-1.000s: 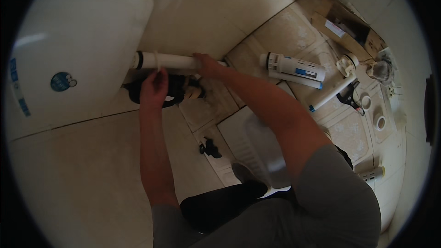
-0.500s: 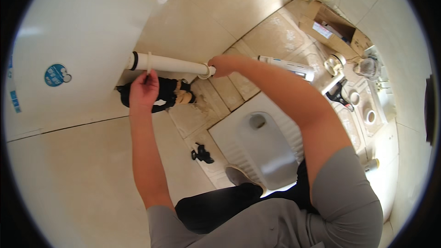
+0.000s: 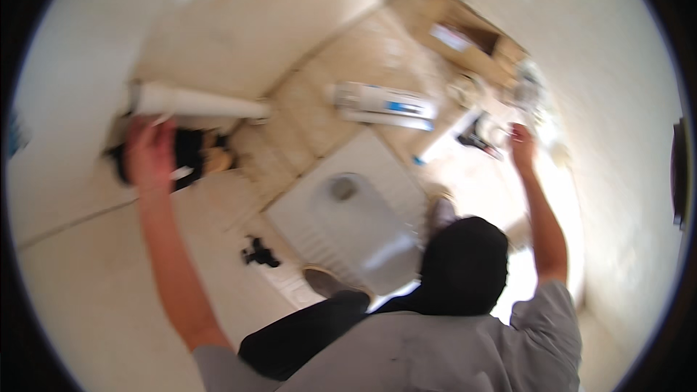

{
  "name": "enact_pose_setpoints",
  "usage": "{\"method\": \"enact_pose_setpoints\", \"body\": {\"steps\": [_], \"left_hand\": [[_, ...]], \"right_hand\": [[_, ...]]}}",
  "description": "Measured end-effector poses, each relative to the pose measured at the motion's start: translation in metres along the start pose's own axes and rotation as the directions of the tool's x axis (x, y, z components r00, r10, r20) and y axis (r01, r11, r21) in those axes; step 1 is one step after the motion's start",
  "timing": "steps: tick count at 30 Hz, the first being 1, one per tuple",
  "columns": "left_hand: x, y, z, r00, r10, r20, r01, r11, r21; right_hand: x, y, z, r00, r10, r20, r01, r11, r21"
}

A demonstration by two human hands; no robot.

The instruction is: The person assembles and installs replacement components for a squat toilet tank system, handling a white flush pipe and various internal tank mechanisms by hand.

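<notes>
A white plastic pipe [image 3: 207, 104] lies along the wall on the left, a dark ring at its left end. My left hand [image 3: 151, 151] is raised to that end, blurred by motion, its fingers closed at a thin white ring [image 3: 164, 117] on the pipe. Far to the right my right hand [image 3: 521, 147] reaches low over the bright floor, its fingers drawn together. What they hold, if anything, is too blurred to make out. Beside those fingers is a white ring fitting [image 3: 499, 133], and left of it a black-handled tool [image 3: 479, 134].
A squat toilet [image 3: 356, 221] is set into the floor between my arms. Behind it lies a white cylinder with a blue label [image 3: 388, 104]. An open cardboard box [image 3: 468, 38] stands at the back right. A black bag [image 3: 190, 156] sits beneath the pipe; a small black object [image 3: 260, 252] lies nearer.
My right hand has left the pipe's right end and swung far right to the floor fittings. My left hand stays at the pipe's left end. The whole view has shifted.
</notes>
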State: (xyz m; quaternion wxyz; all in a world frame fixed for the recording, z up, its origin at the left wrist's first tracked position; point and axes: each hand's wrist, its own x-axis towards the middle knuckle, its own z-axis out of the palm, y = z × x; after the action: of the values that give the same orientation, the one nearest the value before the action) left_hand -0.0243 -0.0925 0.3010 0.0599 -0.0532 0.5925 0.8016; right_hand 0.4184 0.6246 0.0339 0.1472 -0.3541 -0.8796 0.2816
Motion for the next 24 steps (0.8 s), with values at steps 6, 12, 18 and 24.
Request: {"method": "enact_pose_setpoints", "body": {"steps": [6, 12, 18, 24], "left_hand": [[0.004, 0.013, -0.038, 0.996, 0.028, -0.09, -0.023, 0.998, 0.055], [0.011, 0.022, -0.039, 0.999, -0.006, -0.051, 0.012, 0.992, 0.122], [0.014, 0.019, -0.046, 0.999, 0.035, -0.03, -0.031, 0.991, 0.128], [0.009, 0.009, -0.037, 0.997, 0.025, -0.073, -0.019, 0.996, 0.089]], "right_hand": [[-0.056, -0.04, 0.024, 0.992, 0.073, 0.102, -0.04, 0.955, -0.292], [-0.027, -0.055, 0.038, 0.95, 0.306, 0.062, -0.259, 0.881, -0.396], [-0.007, -0.058, 0.021, 0.92, 0.292, 0.261, -0.32, 0.945, 0.071], [-0.005, -0.197, -0.024, 0.812, -0.203, 0.547, -0.485, 0.287, 0.826]]}}
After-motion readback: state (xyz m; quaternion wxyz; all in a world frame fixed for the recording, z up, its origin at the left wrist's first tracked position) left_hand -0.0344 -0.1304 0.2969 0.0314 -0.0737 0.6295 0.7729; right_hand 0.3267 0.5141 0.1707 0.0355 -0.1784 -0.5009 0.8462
